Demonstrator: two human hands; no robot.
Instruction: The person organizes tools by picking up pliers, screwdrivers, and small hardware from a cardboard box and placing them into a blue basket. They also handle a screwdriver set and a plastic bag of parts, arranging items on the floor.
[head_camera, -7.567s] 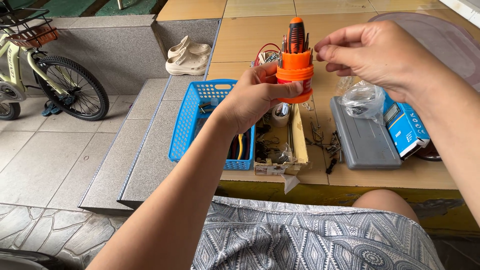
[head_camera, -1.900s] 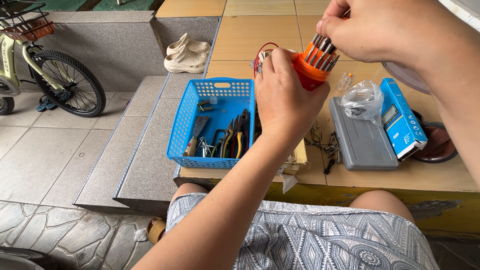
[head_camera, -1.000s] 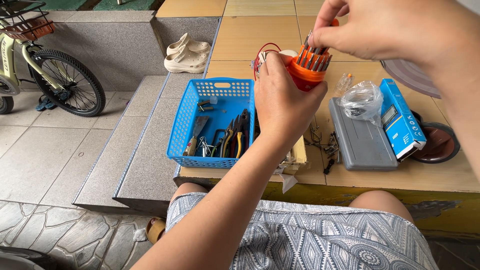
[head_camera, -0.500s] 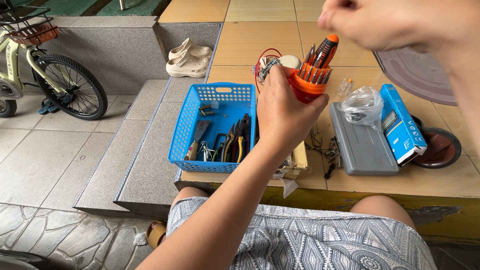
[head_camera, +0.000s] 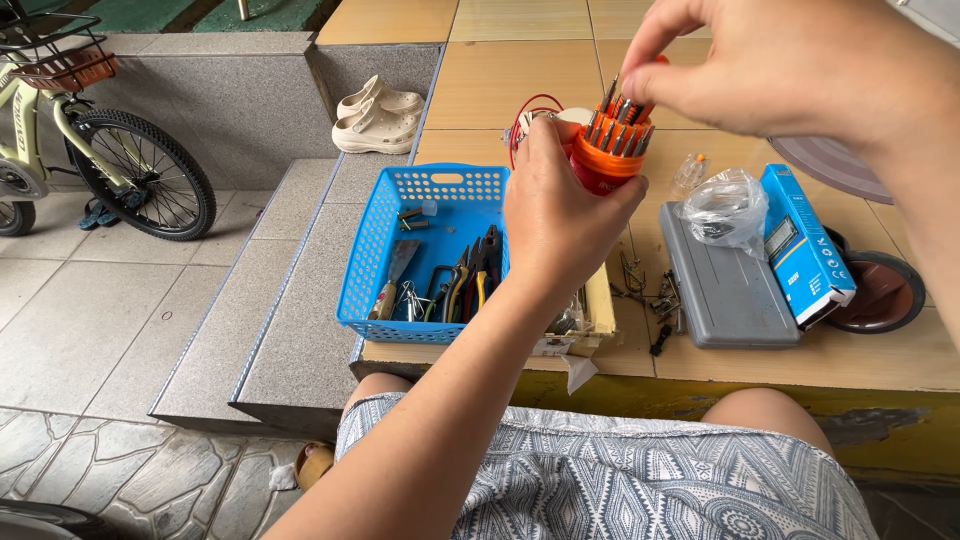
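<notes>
My left hand (head_camera: 560, 215) grips an orange round bit holder (head_camera: 600, 165), ringed with several metal screwdriver bits, and holds it up above the tiled ledge. My right hand (head_camera: 790, 65) hovers over the holder. Its thumb and forefinger pinch the orange-tipped screwdriver handle (head_camera: 658, 61) that stands in the holder's middle; most of the handle is hidden behind the fingers. One bit (head_camera: 610, 90) pokes up higher than the others beside my forefinger.
A blue plastic basket (head_camera: 445, 178) holds pliers and small tools to the left. To the right lie a cardboard tray (head_camera: 598, 310), a grey case (head_camera: 725, 290), a plastic bag (head_camera: 725, 205), a blue box (head_camera: 805, 245) and a round lid (head_camera: 835, 160). Pale clogs (head_camera: 375, 110) and a bicycle (head_camera: 140, 175) stand beyond.
Half a second ago my right hand was lifted clear of the holder; it has come back down and closed on the screwdriver handle. My left hand keeps the holder in much the same place.
</notes>
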